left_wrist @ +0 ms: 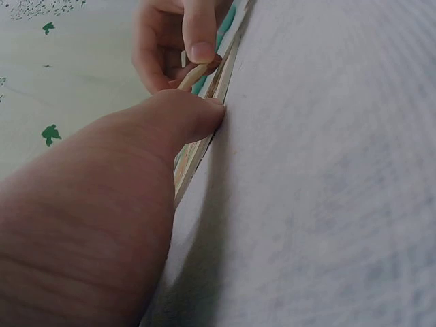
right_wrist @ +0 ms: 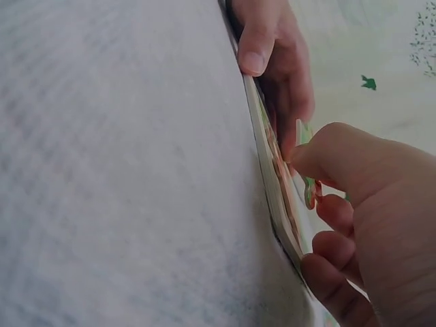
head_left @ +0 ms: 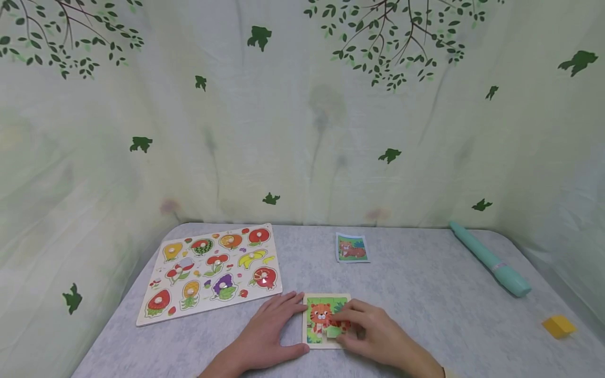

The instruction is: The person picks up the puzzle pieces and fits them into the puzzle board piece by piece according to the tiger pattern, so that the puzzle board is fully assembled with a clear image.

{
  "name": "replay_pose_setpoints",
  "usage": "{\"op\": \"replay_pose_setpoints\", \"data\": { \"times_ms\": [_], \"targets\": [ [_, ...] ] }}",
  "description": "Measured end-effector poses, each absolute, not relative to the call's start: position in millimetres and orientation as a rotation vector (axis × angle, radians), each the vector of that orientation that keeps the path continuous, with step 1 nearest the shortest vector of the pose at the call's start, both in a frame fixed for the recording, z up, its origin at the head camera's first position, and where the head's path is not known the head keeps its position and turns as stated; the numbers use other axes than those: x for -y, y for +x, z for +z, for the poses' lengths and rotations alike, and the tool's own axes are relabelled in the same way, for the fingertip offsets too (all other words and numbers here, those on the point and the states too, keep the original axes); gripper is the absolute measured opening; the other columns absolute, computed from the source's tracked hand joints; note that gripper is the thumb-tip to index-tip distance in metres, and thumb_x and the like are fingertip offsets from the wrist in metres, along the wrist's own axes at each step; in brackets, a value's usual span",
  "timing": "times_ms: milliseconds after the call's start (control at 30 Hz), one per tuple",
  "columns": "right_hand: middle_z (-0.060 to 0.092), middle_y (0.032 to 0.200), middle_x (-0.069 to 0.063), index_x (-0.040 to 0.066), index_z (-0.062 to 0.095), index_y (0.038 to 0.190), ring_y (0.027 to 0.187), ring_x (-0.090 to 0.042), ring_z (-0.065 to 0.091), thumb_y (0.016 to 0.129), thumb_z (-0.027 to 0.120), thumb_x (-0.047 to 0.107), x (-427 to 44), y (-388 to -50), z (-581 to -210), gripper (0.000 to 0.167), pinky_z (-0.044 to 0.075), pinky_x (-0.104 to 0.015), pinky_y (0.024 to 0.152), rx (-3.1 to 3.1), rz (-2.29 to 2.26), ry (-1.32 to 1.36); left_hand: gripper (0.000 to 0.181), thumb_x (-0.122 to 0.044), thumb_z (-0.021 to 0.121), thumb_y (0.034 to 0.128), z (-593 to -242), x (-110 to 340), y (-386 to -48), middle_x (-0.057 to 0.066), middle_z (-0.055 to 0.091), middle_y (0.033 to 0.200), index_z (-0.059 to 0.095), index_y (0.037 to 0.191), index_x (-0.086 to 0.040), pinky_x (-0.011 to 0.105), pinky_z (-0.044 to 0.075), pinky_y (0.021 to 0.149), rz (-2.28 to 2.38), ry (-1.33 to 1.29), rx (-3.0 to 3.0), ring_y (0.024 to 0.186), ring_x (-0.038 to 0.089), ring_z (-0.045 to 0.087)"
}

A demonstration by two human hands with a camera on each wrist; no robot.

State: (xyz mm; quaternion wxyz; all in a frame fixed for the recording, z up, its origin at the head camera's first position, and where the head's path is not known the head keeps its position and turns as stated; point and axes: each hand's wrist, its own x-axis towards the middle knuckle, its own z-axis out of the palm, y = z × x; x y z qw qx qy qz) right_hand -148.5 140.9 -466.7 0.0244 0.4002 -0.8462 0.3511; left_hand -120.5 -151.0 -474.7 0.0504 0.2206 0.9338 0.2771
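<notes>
A small jigsaw puzzle board (head_left: 323, 346) with a pale wooden frame lies at the front middle of the table and shows an orange tiger on green. My left hand (head_left: 271, 331) rests at its left side, fingers stretched out by the upper corner and thumb touching the lower one. Over the right part of the board, my right hand (head_left: 375, 333) pinches a puzzle piece (head_left: 333, 332) between thumb and fingers. In the right wrist view that puzzle piece (right_wrist: 310, 195) is tilted up above the board. The right hand hides part of the picture.
To the left lies a white fruit peg puzzle (head_left: 198, 273). A small tiger picture card (head_left: 352, 248) sits behind the board. Over on the right are a teal tapered stick (head_left: 489, 260) and a yellow block (head_left: 559, 326). A leaf-printed curtain (head_left: 293, 131) surrounds the table.
</notes>
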Motion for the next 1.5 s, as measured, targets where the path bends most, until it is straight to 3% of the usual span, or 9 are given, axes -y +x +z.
{"op": "replay_pose_setpoints", "data": {
  "times_ms": [367, 733, 1500],
  "targets": [
    [0.066, 0.106, 0.015, 0.029, 0.075, 0.118, 0.076, 0.001, 0.053, 0.094, 0.078, 0.029, -139, -148, -470, 0.024, 0.048, -0.013, 0.061, 2.586, 1.134, 1.292, 0.073, -0.072, 0.065, 0.0866, -475, 151, -121, -0.009, 0.04, 0.164, 0.055, 0.146, -0.032, 0.061, 0.028, 0.122, 0.827, 0.681, -2.858, 0.153, 0.025, 0.033],
    [0.066, 0.108, 0.014, 0.027, 0.076, 0.117, 0.081, 0.002, 0.055, 0.09, 0.081, 0.023, -136, -148, -479, 0.028, 0.044, -0.005, 0.066, 2.418, 1.015, 1.383, 0.072, -0.073, 0.066, 0.0864, -476, 151, -121, -0.01, 0.039, 0.164, 0.055, 0.146, -0.033, 0.061, 0.029, 0.122, 0.85, 0.676, -2.852, 0.153, 0.024, 0.033],
    [0.065, 0.109, 0.016, 0.027, 0.077, 0.119, 0.085, 0.002, 0.056, 0.093, 0.078, 0.03, -137, -147, -480, 0.025, 0.047, -0.01, 0.066, 2.501, 1.051, 1.334, 0.072, -0.071, 0.066, 0.0869, -473, 151, -120, -0.008, 0.04, 0.163, 0.055, 0.146, -0.031, 0.062, 0.03, 0.121, 0.861, 0.702, -2.859, 0.153, 0.025, 0.034]
  ]
}}
